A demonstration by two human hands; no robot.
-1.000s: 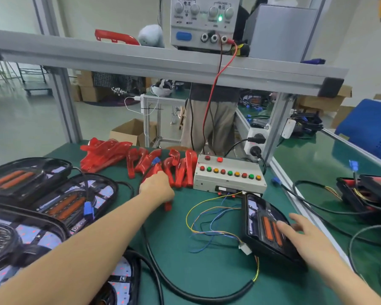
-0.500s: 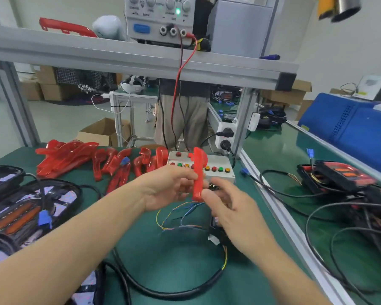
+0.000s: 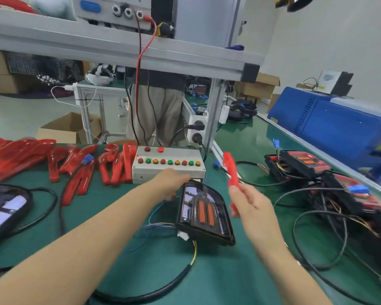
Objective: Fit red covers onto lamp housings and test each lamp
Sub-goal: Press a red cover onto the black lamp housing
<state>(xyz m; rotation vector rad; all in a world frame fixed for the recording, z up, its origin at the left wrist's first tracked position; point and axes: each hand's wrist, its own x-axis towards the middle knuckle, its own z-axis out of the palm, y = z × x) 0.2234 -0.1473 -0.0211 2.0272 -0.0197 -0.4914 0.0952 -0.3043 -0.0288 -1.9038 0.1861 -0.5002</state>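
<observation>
R hand [image 3: 250,205] grips a long translucent red plastic cover [image 3: 231,172]; L hand [image 3: 171,182] at the black lamp housing [image 3: 204,214].

R fingers curl round the cover's lower end, w/ its upper part sticking up, just right of the housing and clear of the green bench mat [image 3: 141,256]. L hand sits at the housing's top-left edge, fingers bent down behind it; can't tell if they grip. Housing w/ two orange strips lies flat on the mat between both forearms, wires leaving its near-left corner. Just behind it: grey test box w/ coloured buttons [image 3: 168,165]. More red covers piled [image 3: 75,164] left of the box. Wired lamp units heaped [image 3: 306,170] at right.
</observation>
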